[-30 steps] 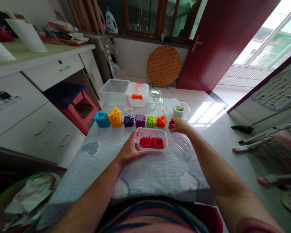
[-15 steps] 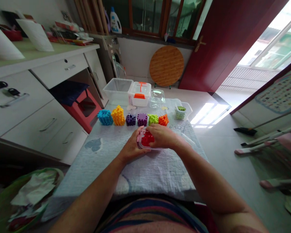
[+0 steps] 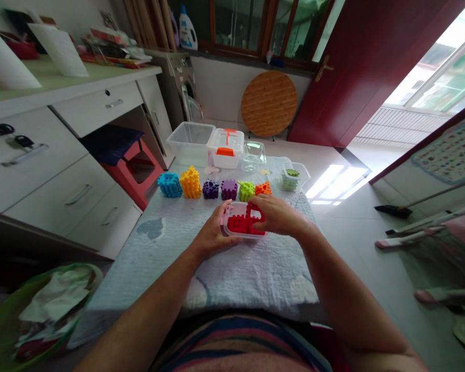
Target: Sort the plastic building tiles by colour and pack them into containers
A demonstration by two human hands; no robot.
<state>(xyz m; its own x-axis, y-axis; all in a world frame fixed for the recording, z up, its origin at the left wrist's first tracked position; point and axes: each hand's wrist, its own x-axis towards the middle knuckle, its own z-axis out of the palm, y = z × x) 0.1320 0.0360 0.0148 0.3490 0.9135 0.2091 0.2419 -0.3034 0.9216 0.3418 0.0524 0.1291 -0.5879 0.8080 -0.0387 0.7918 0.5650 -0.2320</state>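
Note:
A small clear plastic box (image 3: 229, 233) sits on the cloth in front of me, with red toothed puzzle pieces (image 3: 237, 223) inside. My left hand (image 3: 212, 231) is wrapped round the box's left side. Between the thumb and fingers of my right hand (image 3: 277, 214) is a red puzzle piece (image 3: 249, 219), held upright over the box's right part. Behind the box stands a row of toothed foam-like blocks: blue (image 3: 169, 185), yellow (image 3: 190, 182), dark purple (image 3: 210, 189), purple (image 3: 229, 189), lime green (image 3: 246, 190) and orange (image 3: 263, 188), the last partly behind my right hand.
At the table's back are a large clear bin (image 3: 189, 144), a lidded box with orange clasps (image 3: 225, 150) and a clear lid-like container (image 3: 253, 155). A clear tub with green pieces (image 3: 290, 179) stands at the back right. A red stool (image 3: 135, 165) is left of the table.
My right hand has moved right and lifted a red piece upright, so more red pieces show inside the box. My left hand keeps its hold. The view has shifted slightly.

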